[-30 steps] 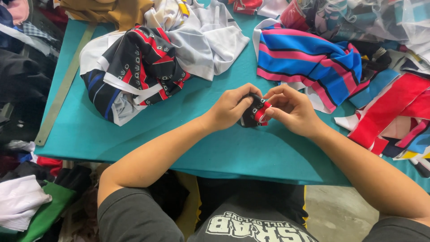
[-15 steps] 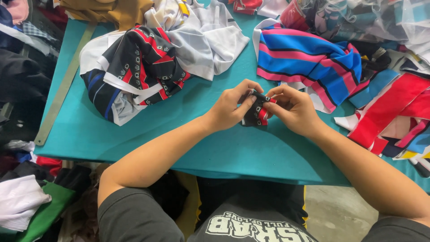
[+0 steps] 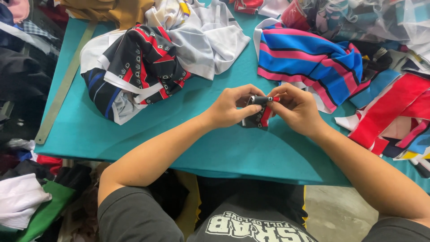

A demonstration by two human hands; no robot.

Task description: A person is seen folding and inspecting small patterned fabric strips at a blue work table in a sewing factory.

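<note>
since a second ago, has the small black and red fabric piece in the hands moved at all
Yes, slightly. The small black and red fabric piece has shifted a little up the teal table, toward the blue and pink striped garment, between the left hand and right hand.

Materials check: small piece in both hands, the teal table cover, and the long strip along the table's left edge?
Small piece: looks like printed knit fabric, black and red, matte; it folds limply between left hand and right hand. Teal cover: cloth, soft creases, matte. Long strip: straight, dull olive-grey, possibly a metal ruler; cannot tell for sure.
</note>
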